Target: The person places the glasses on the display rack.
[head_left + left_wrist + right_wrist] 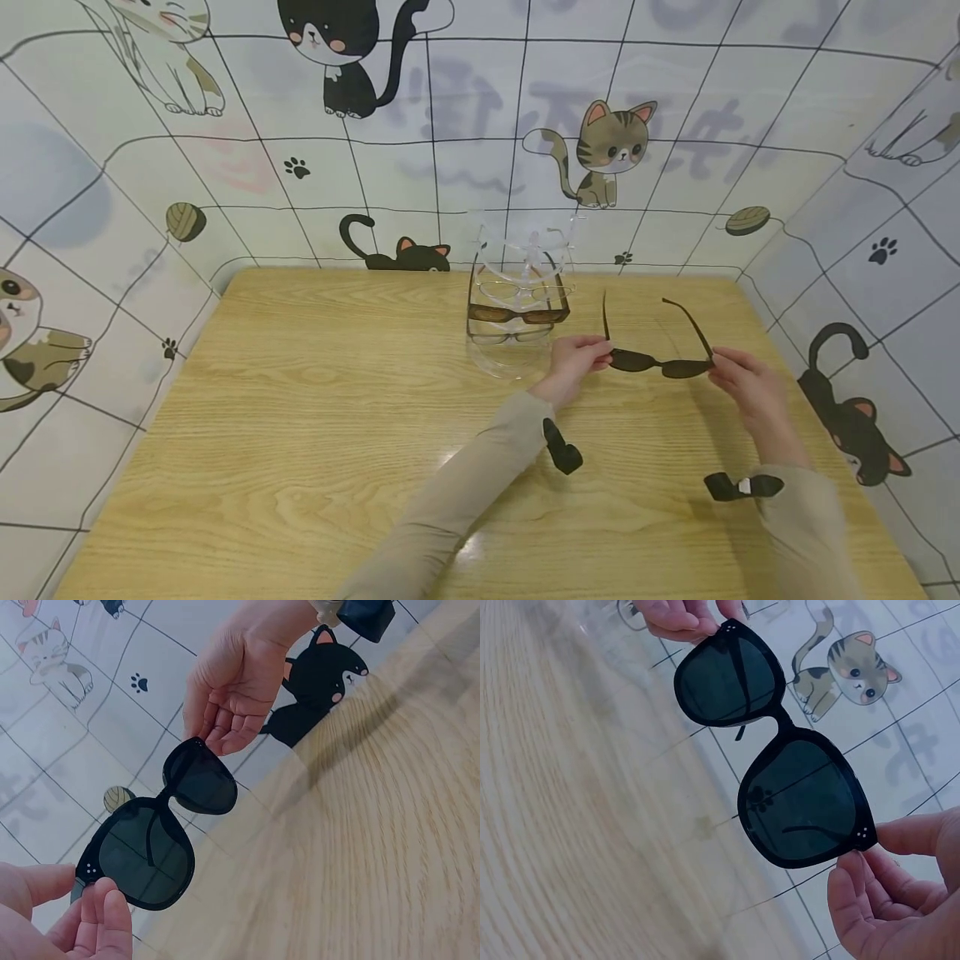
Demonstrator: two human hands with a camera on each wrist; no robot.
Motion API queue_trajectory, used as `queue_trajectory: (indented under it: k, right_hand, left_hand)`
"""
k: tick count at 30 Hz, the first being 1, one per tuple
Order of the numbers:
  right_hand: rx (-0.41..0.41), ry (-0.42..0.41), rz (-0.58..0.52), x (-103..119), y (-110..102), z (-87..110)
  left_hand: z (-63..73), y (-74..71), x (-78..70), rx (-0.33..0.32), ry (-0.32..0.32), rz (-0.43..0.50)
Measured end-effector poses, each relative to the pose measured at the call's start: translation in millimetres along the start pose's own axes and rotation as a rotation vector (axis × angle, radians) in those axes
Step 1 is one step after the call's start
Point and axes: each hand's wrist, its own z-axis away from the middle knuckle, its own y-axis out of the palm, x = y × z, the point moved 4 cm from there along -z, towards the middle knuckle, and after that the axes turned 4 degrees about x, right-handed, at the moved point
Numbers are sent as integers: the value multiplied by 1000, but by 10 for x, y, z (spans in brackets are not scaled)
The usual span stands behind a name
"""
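Both hands hold a pair of black sunglasses (632, 360) with dark lenses, raised over the right part of the table. My left hand (576, 360) pinches one outer corner of the frame between thumb and fingers. At the opposite corner, my right hand (750, 387) pinches the hinge end the same way. Both temples are unfolded and point away toward the back wall. In the left wrist view the sunglasses (146, 853) show small white dots at the corner beside the thumb. The right wrist view has the lenses of the sunglasses (802, 802) tilted, with the wall pattern showing through.
Just left of the left hand, a clear glasses stand (510, 367) bears several pairs, among them brown-framed glasses (517, 315) and thin gold-rimmed glasses (498, 289). The wooden table (300, 400) meets a cat-patterned backdrop (480, 167) at the back and sides.
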Motion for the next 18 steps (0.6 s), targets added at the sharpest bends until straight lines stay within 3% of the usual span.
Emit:
queue_trajectory:
  k: [4,10,12,15,18]
  right_hand:
    - [-18,-61,20,-49,-183,-91]
    - [-122,-160,89,-449,-965,-540]
    - [-143,-194,101,-511,-1119,-626]
    - [-185,-200,102,-414,-1074,-565]
    - [-198,-177,105,-94,-683,-284]
  left_hand:
    - [38,41,-65,18,16,0]
    - [111,110,-176,31,36,10]
    - [134,135,-214,38,45,12]
    - [170,170,-274,46,61,12]
    - [209,205,-335,53,79,12]
